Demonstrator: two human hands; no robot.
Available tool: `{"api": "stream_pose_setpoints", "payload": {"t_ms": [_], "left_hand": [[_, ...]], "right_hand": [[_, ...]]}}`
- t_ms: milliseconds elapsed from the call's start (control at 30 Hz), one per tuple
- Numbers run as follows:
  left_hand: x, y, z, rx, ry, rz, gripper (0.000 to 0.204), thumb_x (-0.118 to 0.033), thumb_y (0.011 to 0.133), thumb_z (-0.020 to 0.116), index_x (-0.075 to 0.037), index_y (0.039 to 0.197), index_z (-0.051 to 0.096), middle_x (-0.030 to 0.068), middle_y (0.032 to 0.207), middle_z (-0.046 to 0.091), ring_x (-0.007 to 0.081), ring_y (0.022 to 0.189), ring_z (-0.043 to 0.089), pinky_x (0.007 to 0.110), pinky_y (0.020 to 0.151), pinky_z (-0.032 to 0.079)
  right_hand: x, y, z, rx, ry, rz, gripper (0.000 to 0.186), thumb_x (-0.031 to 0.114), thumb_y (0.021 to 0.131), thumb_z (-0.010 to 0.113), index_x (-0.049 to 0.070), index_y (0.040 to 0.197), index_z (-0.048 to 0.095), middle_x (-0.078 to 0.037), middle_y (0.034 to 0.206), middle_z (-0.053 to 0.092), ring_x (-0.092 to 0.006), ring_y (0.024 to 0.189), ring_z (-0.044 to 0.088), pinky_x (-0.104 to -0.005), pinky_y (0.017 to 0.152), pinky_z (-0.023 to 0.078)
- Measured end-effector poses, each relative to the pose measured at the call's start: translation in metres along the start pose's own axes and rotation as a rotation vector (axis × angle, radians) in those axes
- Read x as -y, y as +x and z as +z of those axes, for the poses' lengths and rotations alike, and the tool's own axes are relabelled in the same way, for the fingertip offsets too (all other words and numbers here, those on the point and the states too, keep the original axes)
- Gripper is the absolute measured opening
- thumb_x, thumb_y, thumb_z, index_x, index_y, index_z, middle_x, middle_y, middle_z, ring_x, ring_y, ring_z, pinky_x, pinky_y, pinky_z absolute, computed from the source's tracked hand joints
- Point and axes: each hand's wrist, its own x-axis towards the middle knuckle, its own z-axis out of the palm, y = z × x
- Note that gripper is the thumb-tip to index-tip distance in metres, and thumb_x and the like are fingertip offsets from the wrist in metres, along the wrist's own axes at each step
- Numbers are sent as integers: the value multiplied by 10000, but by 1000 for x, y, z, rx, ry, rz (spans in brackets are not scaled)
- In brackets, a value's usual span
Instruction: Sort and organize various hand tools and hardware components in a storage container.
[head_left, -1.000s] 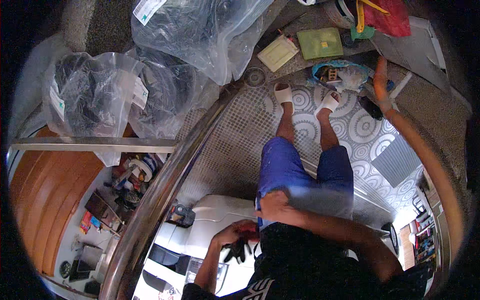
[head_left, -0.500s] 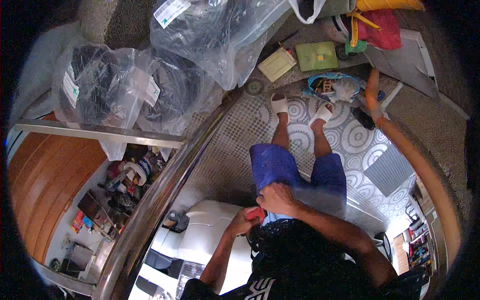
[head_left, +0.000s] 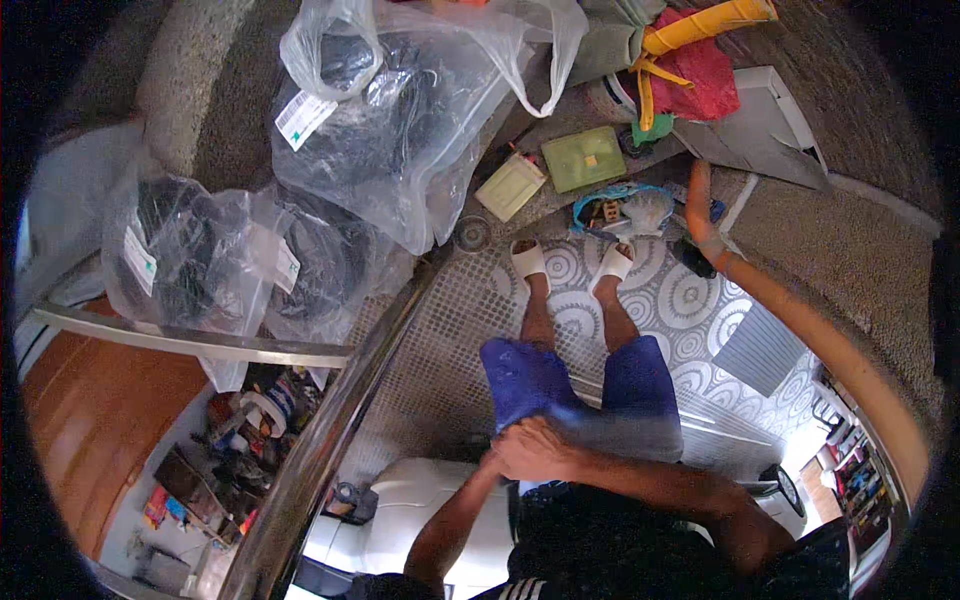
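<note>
My right hand point(head_left: 540, 450) is closed and lies over my left hand point(head_left: 492, 462), in front of my waist. The fingers of the left hand are mostly hidden beneath it. Whatever the two hands hold between them cannot be seen. Right below is my black shirt point(head_left: 620, 530), and just beyond are my blue shorts point(head_left: 525, 385).
Clear plastic bags with black contents point(head_left: 400, 130) hang at the upper left by a metal rail point(head_left: 320, 440). A green case point(head_left: 583, 160), a pale yellow box point(head_left: 511, 187) and a blue plastic bag point(head_left: 585, 212) lie beyond my feet. An orange pipe point(head_left: 810, 310) curves along the right.
My right hand has come down over my left. The red thing that showed in my left hand is now out of sight. My view has tilted, so the surroundings sit lower and further left.
</note>
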Motion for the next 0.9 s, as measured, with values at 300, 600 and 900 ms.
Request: {"api": "stream_pose_setpoints", "payload": {"t_ms": [300,600,900], "left_hand": [[25,-23,-49,337,501,-16,268,-118,829,540,-20,1067,616,115,1080,645,199,984,594,358,858,471],[-172,2,-6,927,864,-5,423,-162,808,646,-45,1207,570,111,1231,602,234,1151,545,350,994,425],[-171,7,24,674,993,595,387,-149,808,612,-33,1174,573,157,1195,602,264,1118,563,371,986,428]], "right_hand": [[8,7,-35,-19,-73,90,258,308,752,621,60,754,694,-139,707,674,-331,672,679,-478,613,534],[-5,0,-25,-112,78,39,267,276,730,623,22,788,681,-218,719,657,-386,648,663,-496,583,528],[-30,-30,-27,-13,287,70,396,324,738,679,-4,932,572,-234,986,592,-392,964,595,-501,801,476]]}}
